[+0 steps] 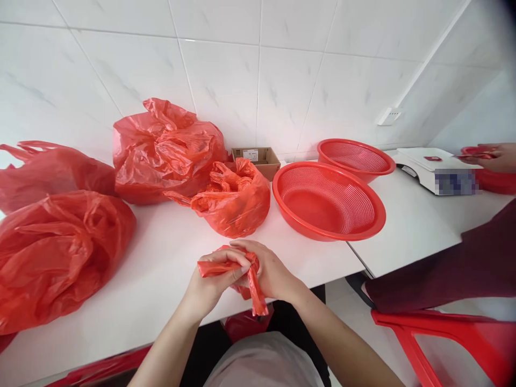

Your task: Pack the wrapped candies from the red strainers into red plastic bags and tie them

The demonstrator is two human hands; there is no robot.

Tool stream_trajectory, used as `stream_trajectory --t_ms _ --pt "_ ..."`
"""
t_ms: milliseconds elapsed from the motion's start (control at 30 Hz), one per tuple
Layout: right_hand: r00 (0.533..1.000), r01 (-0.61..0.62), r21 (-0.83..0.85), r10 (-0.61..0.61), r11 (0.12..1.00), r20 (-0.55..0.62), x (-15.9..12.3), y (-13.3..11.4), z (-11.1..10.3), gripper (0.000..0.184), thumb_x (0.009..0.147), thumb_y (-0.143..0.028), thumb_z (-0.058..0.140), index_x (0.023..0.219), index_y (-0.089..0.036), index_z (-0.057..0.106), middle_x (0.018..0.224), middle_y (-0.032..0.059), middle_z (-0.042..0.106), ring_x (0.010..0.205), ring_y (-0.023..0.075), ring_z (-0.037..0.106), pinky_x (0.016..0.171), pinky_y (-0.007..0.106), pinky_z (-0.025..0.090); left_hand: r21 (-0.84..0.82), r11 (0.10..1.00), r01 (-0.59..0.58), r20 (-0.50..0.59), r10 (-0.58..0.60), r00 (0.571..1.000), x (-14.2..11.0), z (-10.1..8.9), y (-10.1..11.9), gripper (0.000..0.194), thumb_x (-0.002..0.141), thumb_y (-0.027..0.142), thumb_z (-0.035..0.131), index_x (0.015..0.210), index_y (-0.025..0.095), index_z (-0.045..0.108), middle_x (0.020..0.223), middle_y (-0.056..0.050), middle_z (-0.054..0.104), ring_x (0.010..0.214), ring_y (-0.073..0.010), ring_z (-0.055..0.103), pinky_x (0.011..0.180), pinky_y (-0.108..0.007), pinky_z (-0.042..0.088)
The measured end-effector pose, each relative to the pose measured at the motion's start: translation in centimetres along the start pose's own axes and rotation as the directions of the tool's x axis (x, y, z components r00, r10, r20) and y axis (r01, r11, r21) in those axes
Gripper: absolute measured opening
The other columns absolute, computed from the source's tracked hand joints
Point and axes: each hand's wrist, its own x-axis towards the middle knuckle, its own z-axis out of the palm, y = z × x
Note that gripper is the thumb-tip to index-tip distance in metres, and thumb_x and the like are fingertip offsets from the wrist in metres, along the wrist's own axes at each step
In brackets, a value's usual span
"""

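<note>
Close to the table's front edge, a small red plastic bag [257, 293] is gathered between my two hands, its twisted ends sticking out to the left and downward. My left hand [213, 282] is closed, with thumb and fingers pinching the bag's neck. My right hand [274, 269] wraps round the bag from the other side. What the bag contains is hidden by my hands and the plastic. Just beyond them sits another red bag [237, 207], bunched and partly open at the top. To its right is a red perforated basket [310, 207].
Large red bags [169, 150] fill the left side of the white table [161, 258]. A cardboard box [262, 161] and a second red basket [350, 156] stand near the wall. At right are a white scale [423, 166], another person's hand [497, 157] and a red stool [435, 328].
</note>
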Motion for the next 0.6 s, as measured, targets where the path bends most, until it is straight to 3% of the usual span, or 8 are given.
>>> stream_trajectory --t_ms 100,167,300,467,600 --pt "0.998 -0.058 0.017 0.058 0.998 0.012 -0.1 0.7 1.3 0.020 0.078 -0.019 0.065 0.096 -0.024 0.062 0.090 -0.0014 0.068 0.080 0.0155 0.062 0.086 0.034 0.047 0.066 0.997 -0.044 -0.043 0.047 0.998 -0.4 -0.1 0.0 0.007 0.080 0.025 0.074 0.075 0.020 0.075 0.086 -0.004 0.069 0.080 -0.0167 0.065 0.075 -0.025 0.051" --pt "0.998 -0.051 -0.055 0.052 0.997 0.019 -0.1 1.1 1.6 0.008 0.077 -0.016 0.062 0.077 -0.022 0.056 0.075 -0.0039 0.061 0.070 0.0132 0.055 0.077 0.030 0.045 0.070 0.996 -0.062 -0.065 0.066 0.996 -0.4 -0.5 -0.4 0.008 0.079 0.026 0.074 0.073 0.020 0.075 0.087 -0.004 0.070 0.081 -0.0165 0.065 0.076 -0.025 0.051" --pt "1.000 0.001 -0.210 0.001 0.978 0.011 0.0 2.1 2.0 0.022 0.077 -0.018 0.059 0.064 -0.021 0.041 0.062 -0.0060 0.046 0.060 0.0109 0.043 0.066 0.026 0.037 0.013 0.997 -0.074 -0.077 0.074 0.994 -0.2 -1.1 -1.4 0.009 0.078 0.027 0.075 0.072 0.021 0.074 0.091 -0.004 0.070 0.083 -0.0176 0.065 0.074 -0.026 0.050" --pt "0.999 -0.026 -0.335 0.038 0.942 0.030 0.4 3.2 3.0 0.023 0.075 -0.019 0.060 0.064 -0.021 0.040 0.059 -0.0054 0.046 0.059 0.0116 0.044 0.065 0.027 0.036 -0.057 0.995 -0.080 -0.096 0.074 0.993 0.3 -0.9 -2.5 0.011 0.077 0.027 0.076 0.070 0.019 0.071 0.085 -0.004 0.068 0.080 -0.0164 0.062 0.073 -0.026 0.049" --pt "0.989 -0.112 -0.225 0.130 0.968 0.070 0.4 2.9 2.4 0.019 0.074 -0.022 0.064 0.068 -0.021 0.046 0.065 -0.0041 0.052 0.064 0.0136 0.050 0.070 0.030 0.041 -0.082 0.993 -0.081 -0.131 0.070 0.989 0.6 -1.0 -3.0 0.014 0.077 0.027 0.076 0.069 0.019 0.068 0.083 -0.002 0.067 0.080 -0.0149 0.062 0.075 -0.025 0.048"
